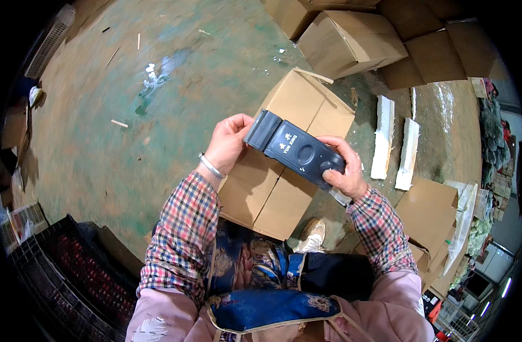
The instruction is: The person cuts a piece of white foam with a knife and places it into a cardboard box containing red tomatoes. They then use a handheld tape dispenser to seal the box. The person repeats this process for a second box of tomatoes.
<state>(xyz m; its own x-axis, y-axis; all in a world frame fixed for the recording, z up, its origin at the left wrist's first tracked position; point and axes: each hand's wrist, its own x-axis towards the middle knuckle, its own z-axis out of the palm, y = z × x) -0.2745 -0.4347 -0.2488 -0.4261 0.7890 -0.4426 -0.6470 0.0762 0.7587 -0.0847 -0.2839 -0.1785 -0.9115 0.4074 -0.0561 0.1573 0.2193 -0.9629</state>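
Note:
A black tape dispenser (pixel 301 149) bearing white writing is held between my two hands, above a closed cardboard box (pixel 267 188). My right hand (pixel 348 169) grips its right end, with the thumb on top. At the dispenser's left end, the fingers of my left hand (pixel 233 139) pinch its edge; what lies under the fingertips is hidden. A seam runs along the middle of the box top, partly covered by the dispenser. The box stands just in front of my knees.
More cardboard boxes (pixel 363 38) stand at the upper right. White foam strips (pixel 384 137) lie on the green floor to the right, near flattened cardboard (pixel 427 209). Black plastic crates (pixel 68 273) stand at the lower left. Small scraps lie on the floor.

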